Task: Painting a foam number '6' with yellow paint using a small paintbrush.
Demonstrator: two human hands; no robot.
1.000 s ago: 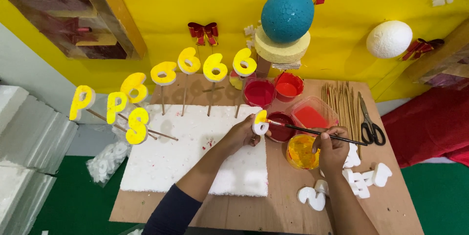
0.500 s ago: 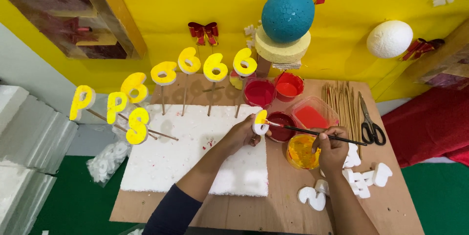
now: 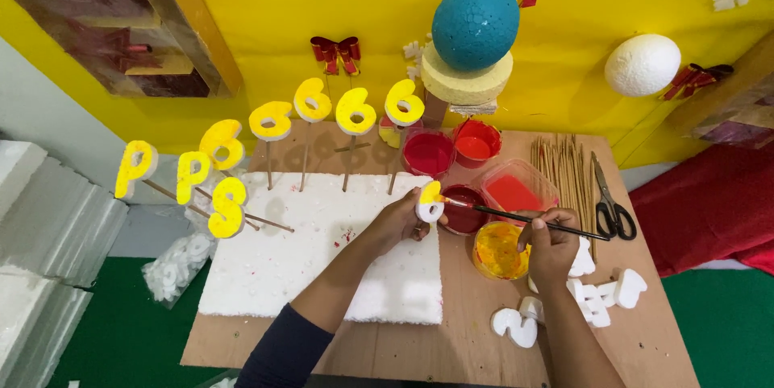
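A small foam number [image 3: 430, 202], half yellow, is pinched in the left hand [image 3: 401, 223] over the white foam slab [image 3: 322, 255]; a thin brush [image 3: 524, 219] is gripped by the right hand [image 3: 550, 244], tip on the number. Yellow paint cup [image 3: 497, 251] sits between the hands, red cups [image 3: 451, 148] at 12, sticks [image 3: 564, 170] and scissors [image 3: 610, 202] at 2, unpainted pieces [image 3: 597, 299] at 4. Painted numbers on sticks [image 3: 339, 110] stand at 11. Brown board [image 3: 468, 340], yellow wall [image 3: 266, 17].

Eight yellow foam shapes [image 3: 354, 111] on sticks.

Paint cups [image 3: 451, 150] behind foam slab [image 3: 314, 255], scissors [image 3: 613, 206] right.
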